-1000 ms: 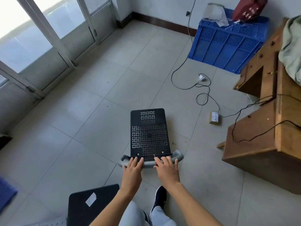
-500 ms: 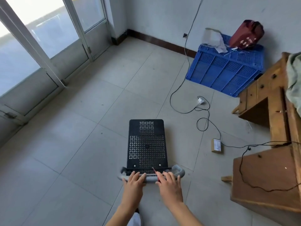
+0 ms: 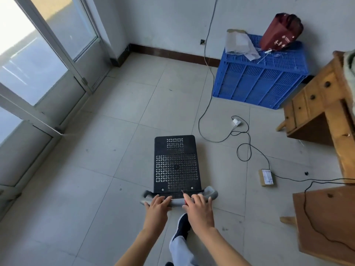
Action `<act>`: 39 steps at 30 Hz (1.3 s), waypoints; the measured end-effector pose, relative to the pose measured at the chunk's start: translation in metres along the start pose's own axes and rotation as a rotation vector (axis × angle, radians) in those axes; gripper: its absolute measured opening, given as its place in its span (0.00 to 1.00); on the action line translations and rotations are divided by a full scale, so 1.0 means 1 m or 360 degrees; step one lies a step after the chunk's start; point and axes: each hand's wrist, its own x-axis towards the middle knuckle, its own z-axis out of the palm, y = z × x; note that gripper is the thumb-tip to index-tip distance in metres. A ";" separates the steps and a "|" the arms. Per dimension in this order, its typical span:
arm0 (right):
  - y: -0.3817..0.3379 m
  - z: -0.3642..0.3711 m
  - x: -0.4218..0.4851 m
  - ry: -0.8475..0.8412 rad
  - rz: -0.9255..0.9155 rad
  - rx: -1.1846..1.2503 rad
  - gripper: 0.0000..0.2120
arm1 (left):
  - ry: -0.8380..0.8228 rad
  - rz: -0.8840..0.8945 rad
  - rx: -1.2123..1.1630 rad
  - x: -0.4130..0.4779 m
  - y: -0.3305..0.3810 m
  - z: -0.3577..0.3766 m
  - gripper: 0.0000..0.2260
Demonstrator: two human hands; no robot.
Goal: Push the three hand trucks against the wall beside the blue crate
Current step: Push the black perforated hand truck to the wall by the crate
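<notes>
A hand truck with a black perforated platform (image 3: 176,164) and a grey handle (image 3: 210,191) stands on the tiled floor in front of me. My left hand (image 3: 158,204) and my right hand (image 3: 198,205) both grip the handle side by side, fingers curled over it. The blue crate (image 3: 259,83) stands against the far wall (image 3: 172,22) at the upper right, with a dark red bag (image 3: 278,33) and white paper (image 3: 240,45) on top. Bare wall and floor lie to the crate's left. Only one hand truck is in view.
Black cables (image 3: 244,148) loop over the floor right of the truck, with a white plug (image 3: 236,122) and a small cardboard box (image 3: 266,177). Wooden furniture (image 3: 317,104) fills the right side. Glass doors (image 3: 38,73) line the left. My foot (image 3: 182,225) is under the handle.
I have walked forward, pushing the hand truck toward the far wall. The blue crate and wall are closer. A second black platform near my feet has dropped out of view.
</notes>
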 end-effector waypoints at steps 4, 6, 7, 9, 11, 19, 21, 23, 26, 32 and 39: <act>-0.009 -0.016 0.065 -0.0020 0.0041 -0.0001 0.22 | 0.0038 0.0044 -0.0010 0.063 -0.005 -0.035 0.17; -0.013 -0.026 0.099 -0.0037 0.0060 -0.0014 0.21 | -0.0013 0.0035 -0.0034 0.097 -0.004 -0.056 0.16; -0.015 -0.031 0.115 -0.0071 0.0081 -0.0002 0.21 | -0.0057 0.0027 -0.0036 0.112 -0.003 -0.067 0.16; -0.017 -0.039 0.145 -0.0106 0.0113 0.0025 0.22 | -0.0118 0.0047 -0.0032 0.141 -0.002 -0.084 0.16; -0.019 -0.046 0.175 -0.0074 0.0139 0.0025 0.21 | -0.0145 0.0065 -0.0049 0.172 -0.005 -0.098 0.16; -0.037 -0.080 0.299 -0.0027 0.0257 0.0015 0.22 | -0.0213 0.0143 -0.0015 0.302 -0.017 -0.154 0.16; -0.042 -0.086 0.330 -0.0023 0.0252 0.0012 0.22 | -0.0242 0.0163 -0.0029 0.335 -0.021 -0.171 0.16; -0.047 -0.093 0.363 0.0016 0.0264 0.0007 0.22 | -0.0246 0.0184 -0.0029 0.369 -0.024 -0.190 0.16; -0.052 -0.106 0.416 0.0039 0.0337 0.0069 0.22 | -0.0289 0.0215 -0.0023 0.424 -0.026 -0.215 0.17; -0.035 -0.131 0.517 0.0072 0.0385 0.0106 0.22 | -0.0221 0.0314 0.0054 0.531 -0.016 -0.242 0.17; 0.001 -0.167 0.625 0.0052 0.0424 0.0132 0.22 | -0.0269 0.0378 0.0117 0.646 0.024 -0.282 0.18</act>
